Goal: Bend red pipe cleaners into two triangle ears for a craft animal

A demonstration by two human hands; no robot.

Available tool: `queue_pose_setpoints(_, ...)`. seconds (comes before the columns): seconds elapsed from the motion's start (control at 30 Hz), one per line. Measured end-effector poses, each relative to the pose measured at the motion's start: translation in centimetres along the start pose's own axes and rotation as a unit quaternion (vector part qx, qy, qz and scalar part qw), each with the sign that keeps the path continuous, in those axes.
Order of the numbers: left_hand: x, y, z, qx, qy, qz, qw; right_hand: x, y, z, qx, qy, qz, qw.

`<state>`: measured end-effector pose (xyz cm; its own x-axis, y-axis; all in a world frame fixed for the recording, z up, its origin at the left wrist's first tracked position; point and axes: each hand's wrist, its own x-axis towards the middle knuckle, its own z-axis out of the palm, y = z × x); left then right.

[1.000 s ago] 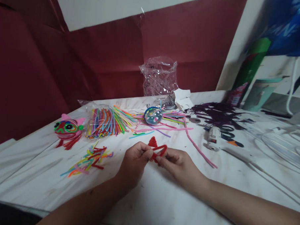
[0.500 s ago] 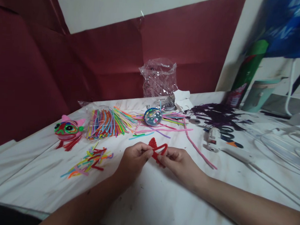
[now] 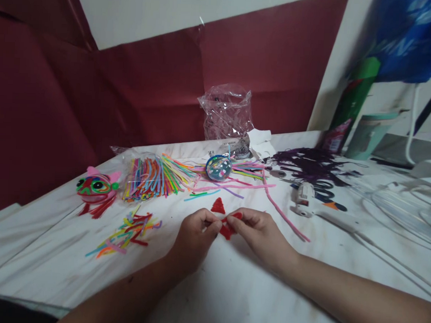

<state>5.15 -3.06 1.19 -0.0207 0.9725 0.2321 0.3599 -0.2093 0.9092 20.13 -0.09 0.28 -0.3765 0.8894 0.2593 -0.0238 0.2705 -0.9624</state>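
Note:
Both hands meet over the middle of the table, pinching a red pipe cleaner bent into tight zigzag rows. My left hand grips it between thumb and forefinger from the left. On the other side, my right hand pinches a bent end of the same red piece. Fingertips cover its centre; its ribbed tip shows above them and another red part below. Just beyond lies a clear ball with coloured spots and a blue rim, among loose pipe cleaners. A long pink pipe cleaner lies right of my hands.
Left are cut pipe cleaner pieces, a bagged bundle of pipe cleaners and a colourful mask-like figure. To the right lie a glue gun with its cord, scissors, purple shreds and a green cup.
The open loop of red pipe cleaner between my hands has been pulled down and folded in. My fingertips have drawn closer together. The view has shifted slightly.

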Motion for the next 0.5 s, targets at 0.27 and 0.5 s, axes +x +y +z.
queue_pose_setpoints(0.27,0.3,-0.5,-0.2,-0.066,0.024,-0.038,0.997,0.4,0.3,-0.2,0.055,0.001,0.011,0.998)
queue_pose_setpoints(0.5,1.1,-2.3,-0.4,-0.151,0.046,-0.056,0.986,0.5,0.9,0.0,0.054,-0.02,0.048,0.997)
